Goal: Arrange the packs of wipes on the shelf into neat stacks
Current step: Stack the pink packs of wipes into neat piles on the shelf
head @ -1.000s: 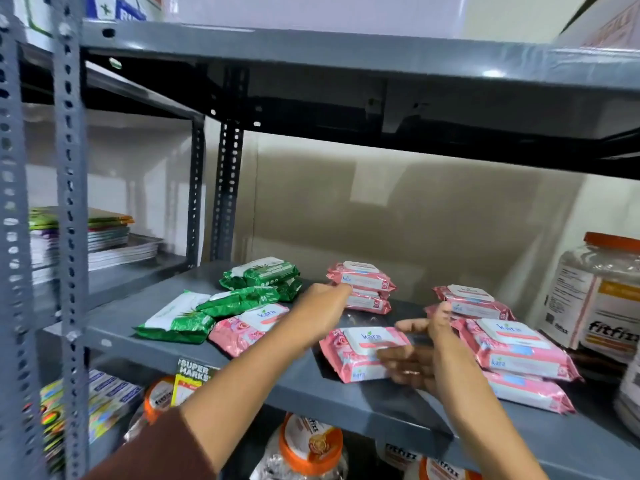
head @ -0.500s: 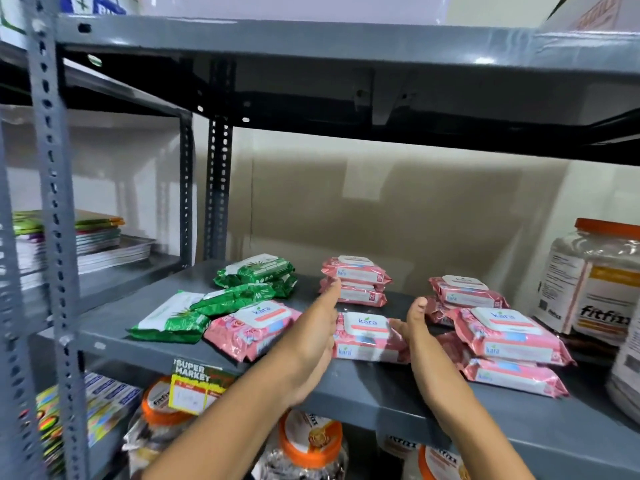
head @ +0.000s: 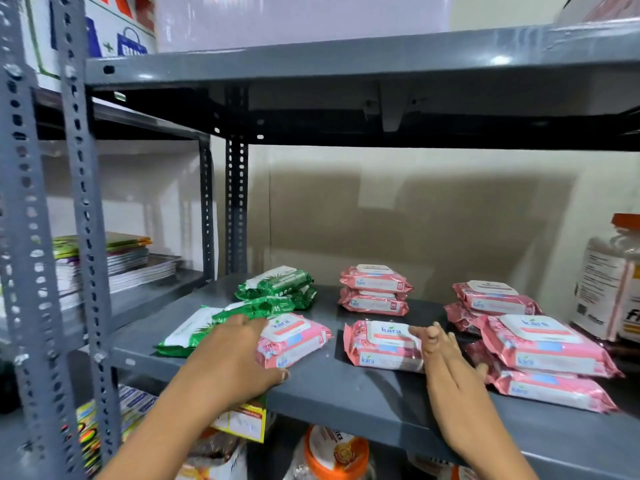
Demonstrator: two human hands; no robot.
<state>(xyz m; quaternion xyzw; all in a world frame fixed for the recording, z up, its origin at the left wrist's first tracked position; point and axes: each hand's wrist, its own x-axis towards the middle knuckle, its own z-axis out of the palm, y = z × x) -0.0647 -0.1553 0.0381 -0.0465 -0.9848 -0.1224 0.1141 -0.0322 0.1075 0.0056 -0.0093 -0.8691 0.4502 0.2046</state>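
Observation:
Pink packs of wipes and green ones lie on the grey metal shelf. My left hand lies open against the left end of a single pink pack, with its fingertips over a green pack. My right hand is open, its fingers touching the right edge of the middle pink pack. Behind stands a pink stack of two. At the right are a front pink stack and a back pink stack. More green packs are piled at the back left, and one green-and-white pack lies flat at the front left.
A large plastic jar with an orange lid stands at the shelf's right end. Books are stacked on the neighbouring left shelf. Orange-lidded jars sit on the shelf below, behind a yellow price tag. Upright posts stand at the left.
The middle pink pack now lies flat on the shelf. My left hand has moved left from it onto the single pink pack; my right hand stays at the middle pack's right edge.

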